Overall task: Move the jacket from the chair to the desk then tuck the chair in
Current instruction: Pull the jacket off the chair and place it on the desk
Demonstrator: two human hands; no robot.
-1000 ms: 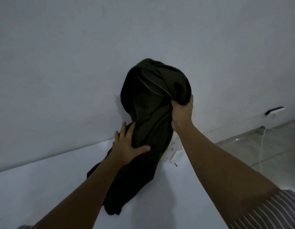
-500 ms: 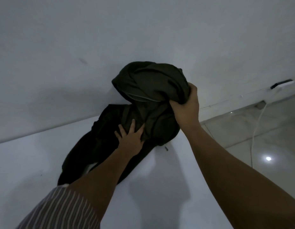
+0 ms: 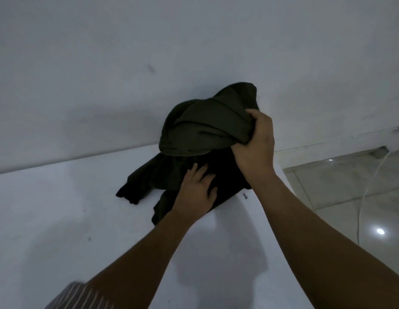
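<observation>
1. My right hand has its grip clamped on the dark olive fabric jacket, bunched above the white tabletop.
2. My left hand, fingers spread, presses the hem flat below.
3. It looks soft and floppy; best held by gathered folds.

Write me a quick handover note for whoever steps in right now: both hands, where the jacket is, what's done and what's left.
Right hand: grip shut on the bunched upper part of the jacket, held up near the wall.
Left hand: open, palm flat on the jacket's lower part.
Jacket: lower part already lies on the white desk, near its back edge.
Done: jacket is off the chair.
Left: lower and release the bunched part, then tuck in the chair, which is out of view.
</observation>
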